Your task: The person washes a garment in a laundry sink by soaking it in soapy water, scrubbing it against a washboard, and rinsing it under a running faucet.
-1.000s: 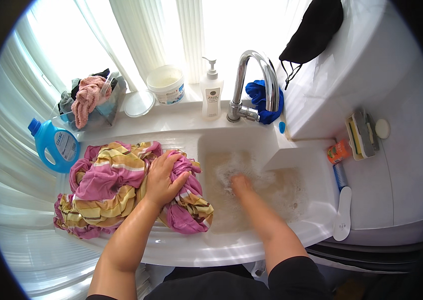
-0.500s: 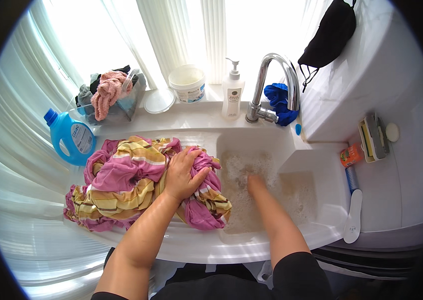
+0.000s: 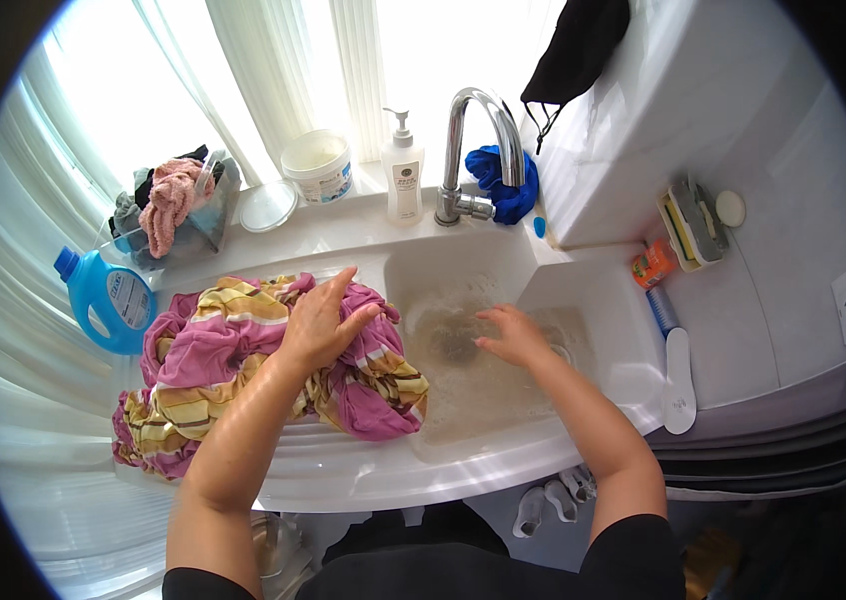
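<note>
A pink and yellow striped cloth (image 3: 228, 370) lies bunched on the white ledge left of the sink basin (image 3: 553, 290). My left hand (image 3: 321, 322) rests flat on top of it, fingers spread. My right hand (image 3: 508, 335) is inside the basin, fingers apart, just above the shallow murky water and beside the drain (image 3: 456, 347). It holds nothing. The chrome tap (image 3: 473, 150) arches over the back of the basin.
A blue detergent bottle (image 3: 103, 300) stands far left. Behind it sits a clear bin of clothes (image 3: 171, 205), a lid (image 3: 268, 207), a white tub (image 3: 318, 165) and a pump bottle (image 3: 403, 180). A blue rag (image 3: 503, 185) hangs by the tap. Brushes and sponges (image 3: 688, 225) lie on the right.
My right hand has lifted out of the water and now hovers by the drain. My left hand has stayed on the striped cloth. The view has shifted slightly.
</note>
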`<state>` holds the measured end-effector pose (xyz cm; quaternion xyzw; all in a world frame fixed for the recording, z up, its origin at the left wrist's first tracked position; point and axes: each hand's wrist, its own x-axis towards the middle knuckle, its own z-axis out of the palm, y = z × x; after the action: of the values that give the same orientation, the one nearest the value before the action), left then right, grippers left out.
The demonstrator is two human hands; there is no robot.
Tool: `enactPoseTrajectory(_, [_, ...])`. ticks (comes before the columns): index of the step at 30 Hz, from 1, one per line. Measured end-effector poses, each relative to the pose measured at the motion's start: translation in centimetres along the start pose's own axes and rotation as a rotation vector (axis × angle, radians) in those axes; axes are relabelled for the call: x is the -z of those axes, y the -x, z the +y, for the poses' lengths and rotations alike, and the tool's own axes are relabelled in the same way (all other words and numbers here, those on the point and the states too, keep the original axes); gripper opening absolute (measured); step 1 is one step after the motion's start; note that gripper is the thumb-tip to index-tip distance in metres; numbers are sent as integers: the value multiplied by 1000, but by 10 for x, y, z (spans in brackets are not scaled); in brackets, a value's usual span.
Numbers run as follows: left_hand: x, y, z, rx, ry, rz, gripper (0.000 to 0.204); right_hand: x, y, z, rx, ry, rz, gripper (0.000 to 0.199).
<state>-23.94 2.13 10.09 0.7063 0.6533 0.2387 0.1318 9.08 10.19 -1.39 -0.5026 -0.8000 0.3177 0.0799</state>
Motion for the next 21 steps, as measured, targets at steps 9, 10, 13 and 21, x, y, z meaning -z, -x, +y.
enactPoseTrajectory(9, [65, -43, -92, 609, -412, -439, 102, -25, -83, -188, -47, -405, -79, 103])
enactPoseTrajectory(10, [67, -39, -86, 538, -445, -530, 102, -15, -74, -198, 44, -344, -156, 101])
enactPoseTrajectory(13, [88, -18, -46, 342, -514, -551, 71, -17, -35, -218, 504, -267, 98, 66])
enactPoseTrajectory(21, [134, 127, 9, -442, -141, -196, 28, -15, 81, -178, 588, -219, 92, 96])
